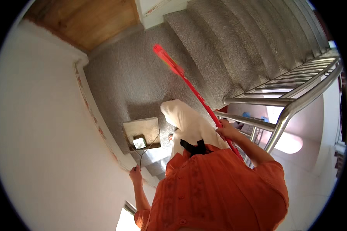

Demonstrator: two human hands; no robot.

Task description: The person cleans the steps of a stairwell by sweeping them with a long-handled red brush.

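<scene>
My left hand (pixel 136 174) is closed around the top of a thin wire handle (pixel 141 158). From that handle hangs a square, box-like container (pixel 141 127), pale on its upper face, with a small bright square opening or insert. Whether the container touches the floor I cannot tell. My right hand (pixel 228 130) grips a long red pole (pixel 201 99) near its lower end. The pole slants up and away to the left, over the carpet, and its blurred far end (pixel 167 59) is thicker and bristle-like, as on a broom.
Grey carpeted stairs (pixel 214 40) rise ahead to the right, beside a carpeted landing (pixel 121 69). A stainless steel railing (pixel 287 111) runs close on my right, with a lower floor beyond it. The white wall (pixel 40 121) stands at left; a wooden door (pixel 104 23) is at the far end.
</scene>
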